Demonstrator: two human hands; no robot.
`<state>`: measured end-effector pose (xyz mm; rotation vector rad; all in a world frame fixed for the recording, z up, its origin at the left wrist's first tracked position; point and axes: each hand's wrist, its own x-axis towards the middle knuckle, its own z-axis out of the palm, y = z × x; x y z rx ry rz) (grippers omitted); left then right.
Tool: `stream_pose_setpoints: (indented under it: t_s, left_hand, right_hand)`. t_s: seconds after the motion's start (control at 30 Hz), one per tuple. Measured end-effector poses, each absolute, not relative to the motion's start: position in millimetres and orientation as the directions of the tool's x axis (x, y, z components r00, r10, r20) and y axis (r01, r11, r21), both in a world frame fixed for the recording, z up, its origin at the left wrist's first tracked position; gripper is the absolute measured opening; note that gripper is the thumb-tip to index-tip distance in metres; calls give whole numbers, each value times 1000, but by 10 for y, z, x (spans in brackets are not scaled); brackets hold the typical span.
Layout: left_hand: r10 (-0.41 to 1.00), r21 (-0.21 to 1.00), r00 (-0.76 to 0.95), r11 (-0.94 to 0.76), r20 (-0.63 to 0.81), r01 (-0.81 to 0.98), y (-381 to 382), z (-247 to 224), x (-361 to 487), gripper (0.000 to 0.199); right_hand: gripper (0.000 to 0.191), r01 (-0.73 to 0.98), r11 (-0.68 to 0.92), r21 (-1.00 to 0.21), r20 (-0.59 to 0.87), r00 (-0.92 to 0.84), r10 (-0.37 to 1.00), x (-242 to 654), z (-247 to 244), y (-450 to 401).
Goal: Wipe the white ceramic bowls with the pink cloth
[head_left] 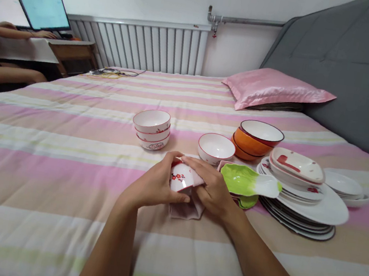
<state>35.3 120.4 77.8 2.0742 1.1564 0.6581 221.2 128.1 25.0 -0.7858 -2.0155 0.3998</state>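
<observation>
Right of the hands [213, 187], a nearby green dish [239, 179], orange bowls [253, 144], plates [331, 205].

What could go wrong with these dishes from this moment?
The flowered bowl is tilted between the left hand and the right hand, with a pink cloth against it; it might slip. The green dish lies close to the right hand and could be knocked. The stack of plates on the striped bedding carries smaller dishes, so it may shift.
</observation>
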Motion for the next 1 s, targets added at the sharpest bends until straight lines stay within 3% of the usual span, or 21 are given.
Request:
stream_pose_setpoints:
  t_s: [0.23, 0.43, 0.6, 1.0]
  left_hand:
    - [871, 737, 482, -389, 97, 553, 1190, 779, 371, 86]
    - [874, 718, 476, -393, 98, 574, 1152, 812, 415, 83]
    - [873, 703, 478, -402, 101, 586, 1122, 832, 442, 79]
    - [882, 686, 464, -392, 89, 613, 1125, 835, 452, 90]
  right_hand:
    - [74, 519, 667, -535, 611, -308, 729, 2190, 285, 1245]
    - [53, 624, 600, -500, 593, -258, 763, 2105, 375, 1150]
    - [54, 679, 565, -469, 567, -259, 782, 2028, 419, 1072]
    - [44, 586, 591, -555, 586, -230, 777, 2031, 345, 1149]
